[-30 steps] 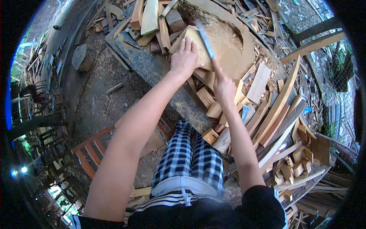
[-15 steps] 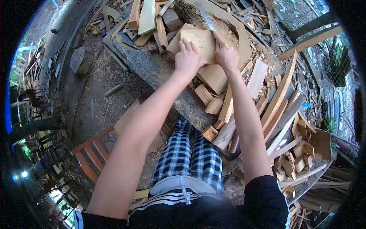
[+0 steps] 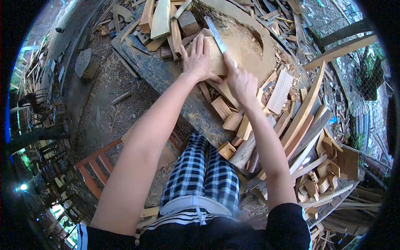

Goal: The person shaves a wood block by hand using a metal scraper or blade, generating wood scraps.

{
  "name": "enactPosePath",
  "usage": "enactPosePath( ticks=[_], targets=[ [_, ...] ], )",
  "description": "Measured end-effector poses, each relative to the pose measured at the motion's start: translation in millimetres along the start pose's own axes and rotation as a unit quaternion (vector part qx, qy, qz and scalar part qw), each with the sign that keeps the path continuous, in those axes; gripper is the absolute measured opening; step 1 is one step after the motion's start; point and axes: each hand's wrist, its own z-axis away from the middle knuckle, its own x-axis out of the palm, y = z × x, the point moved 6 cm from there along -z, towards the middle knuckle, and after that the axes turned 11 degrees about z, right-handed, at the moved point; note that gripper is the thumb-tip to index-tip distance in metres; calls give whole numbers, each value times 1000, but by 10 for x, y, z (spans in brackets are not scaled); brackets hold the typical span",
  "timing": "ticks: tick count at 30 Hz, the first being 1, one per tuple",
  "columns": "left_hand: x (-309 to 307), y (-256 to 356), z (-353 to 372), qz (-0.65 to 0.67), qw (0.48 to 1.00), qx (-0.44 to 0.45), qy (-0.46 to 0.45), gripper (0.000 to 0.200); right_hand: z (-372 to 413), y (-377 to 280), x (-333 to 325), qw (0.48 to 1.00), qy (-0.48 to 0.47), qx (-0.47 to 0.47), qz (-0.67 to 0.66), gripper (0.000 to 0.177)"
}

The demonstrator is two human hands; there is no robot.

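My left hand [image 3: 197, 62] lies on a pale wooden block [image 3: 215, 54], its fingers stretched over the top and its thumb toward the near edge. My right hand [image 3: 241, 81] is closed round the lower end of a long, narrow metal blade [image 3: 215, 33], index finger laid along it. The blade slants up and left across the block, its far end past the block's edge. What my right fingers wrap round is mostly hidden. Under the block is a large piece of wood [image 3: 260, 62] with a rough hollow.
The dirty workbench [image 3: 166, 77] runs diagonally below. Wood offcuts [image 3: 160, 21] crowd its far left, and long strips [image 3: 306, 108] lie at the right. A container of small blocks [image 3: 329, 191] stands lower right. A reddish slatted wooden piece [image 3: 93, 171] is at lower left.
My right hand has moved down and left, bringing the blade across the block. My left hand has shifted slightly left and down, its fingers now more spread.
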Motion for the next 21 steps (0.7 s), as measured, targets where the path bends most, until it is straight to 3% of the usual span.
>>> enactPosePath(
  ticks=[5, 9, 11, 15, 19, 21],
  targets=[
    [5, 8, -2, -12, 1000, -16, -10, 156, -353, 107, 21, 998, -57, -4, 16, 51],
    [8, 33, 2, -13, 999, -29, -14, 154, -437, 38, 71, 999, -10, 44, 21, 55],
    [54, -13, -68, -16, 999, -24, 13, 151, -169, -85, 14, 999, -45, 26, 17, 58],
    [38, 11, 11, -17, 999, -38, -29, 152, -120, -13, -8, 999, -33, -26, 29, 58],
    [19, 14, 43, -31, 998, -40, -30, 154, -630, 71, 48, 999, 23, 37, 29, 51],
    [45, 29, 20, 8, 999, -40, 1, 151, -446, 39, 18, 998, 32, 52, 26, 49]
  ],
)
